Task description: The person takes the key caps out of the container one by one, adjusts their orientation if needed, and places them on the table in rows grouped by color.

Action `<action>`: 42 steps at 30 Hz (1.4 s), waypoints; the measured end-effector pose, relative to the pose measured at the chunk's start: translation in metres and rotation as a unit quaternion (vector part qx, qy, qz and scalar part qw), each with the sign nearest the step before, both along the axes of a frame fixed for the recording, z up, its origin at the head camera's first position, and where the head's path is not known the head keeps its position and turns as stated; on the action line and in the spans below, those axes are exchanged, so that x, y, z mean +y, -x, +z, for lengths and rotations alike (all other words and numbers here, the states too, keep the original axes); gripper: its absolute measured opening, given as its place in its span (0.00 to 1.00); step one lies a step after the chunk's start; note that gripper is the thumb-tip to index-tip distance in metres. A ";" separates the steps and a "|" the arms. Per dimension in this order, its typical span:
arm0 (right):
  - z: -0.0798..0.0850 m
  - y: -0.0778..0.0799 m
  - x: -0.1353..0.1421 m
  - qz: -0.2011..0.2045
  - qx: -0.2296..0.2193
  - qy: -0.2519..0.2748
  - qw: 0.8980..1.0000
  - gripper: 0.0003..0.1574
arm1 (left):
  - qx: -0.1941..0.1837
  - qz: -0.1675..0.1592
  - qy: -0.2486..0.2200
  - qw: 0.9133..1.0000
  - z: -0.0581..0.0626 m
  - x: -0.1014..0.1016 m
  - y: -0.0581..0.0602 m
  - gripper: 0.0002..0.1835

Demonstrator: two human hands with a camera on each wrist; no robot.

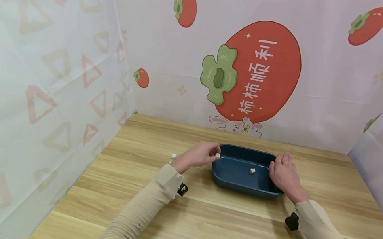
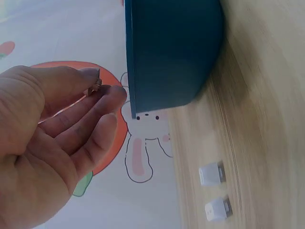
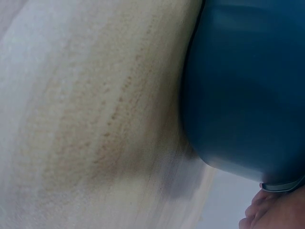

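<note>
My left hand (image 1: 198, 154) pinches a small white keycap (image 1: 218, 155) between thumb and forefinger, right at the left rim of a dark blue rectangular dish (image 1: 235, 174). In the left wrist view the pinched piece (image 2: 95, 87) looks dark against the light, and the other fingers curl loosely beside the dish wall (image 2: 171, 57). Another white keycap (image 1: 252, 171) lies on the dish floor, right of its middle. At the dish's right end my right hand (image 1: 284, 175) holds the rim, thumb on the inner side; in the right wrist view only some fingers (image 3: 257, 210) show.
Two white keycaps (image 2: 210, 174) (image 2: 217, 210) lie on the wooden table (image 1: 198, 226) left of the dish, close to the left wrist. Printed cloth walls (image 1: 186, 53) rise behind the table and along its sides. Black wrist cameras (image 1: 292, 221) hang under both sleeves.
</note>
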State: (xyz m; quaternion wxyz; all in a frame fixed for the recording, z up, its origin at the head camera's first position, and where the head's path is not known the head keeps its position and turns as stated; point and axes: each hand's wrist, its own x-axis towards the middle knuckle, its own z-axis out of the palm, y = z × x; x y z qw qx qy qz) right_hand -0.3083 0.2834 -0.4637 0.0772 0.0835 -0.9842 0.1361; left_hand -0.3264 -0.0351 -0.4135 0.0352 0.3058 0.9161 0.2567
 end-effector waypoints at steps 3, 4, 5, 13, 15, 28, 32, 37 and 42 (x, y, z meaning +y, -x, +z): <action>0.001 -0.001 0.000 -0.001 -0.003 0.003 1.000 0.36 | 0.009 -0.003 -0.001 1.000 -0.001 -0.006 0.002 0.07; 0.001 -0.001 0.000 -0.001 -0.003 0.003 1.000 0.36 | 0.013 -0.004 -0.003 1.000 -0.002 -0.008 0.003 0.07; 0.001 -0.001 0.000 -0.002 -0.004 0.004 1.000 0.36 | 0.016 -0.005 -0.006 1.000 -0.002 -0.010 0.003 0.07; 0.002 -0.001 0.000 -0.001 -0.003 0.005 1.000 0.36 | 0.010 0.010 -0.014 1.000 -0.010 -0.027 0.005 0.05; 0.001 0.000 0.000 -0.002 -0.004 0.003 1.000 0.36 | 0.004 0.016 -0.008 1.000 -0.012 -0.031 0.003 0.05; -0.001 0.000 0.001 0.000 -0.003 -0.002 1.000 0.36 | 0.019 0.037 0.020 0.999 -0.024 -0.055 0.001 0.03; 0.000 0.000 0.001 0.001 -0.007 0.001 1.000 0.36 | 0.026 0.041 0.034 0.998 -0.027 -0.062 0.000 0.04; 0.001 0.000 0.001 0.003 0.001 -0.003 1.000 0.36 | 0.022 0.050 0.063 0.996 -0.029 -0.069 -0.004 0.04; 0.001 0.000 0.000 0.002 0.004 -0.006 1.000 0.35 | 0.007 0.057 0.077 0.995 -0.032 -0.074 -0.005 0.05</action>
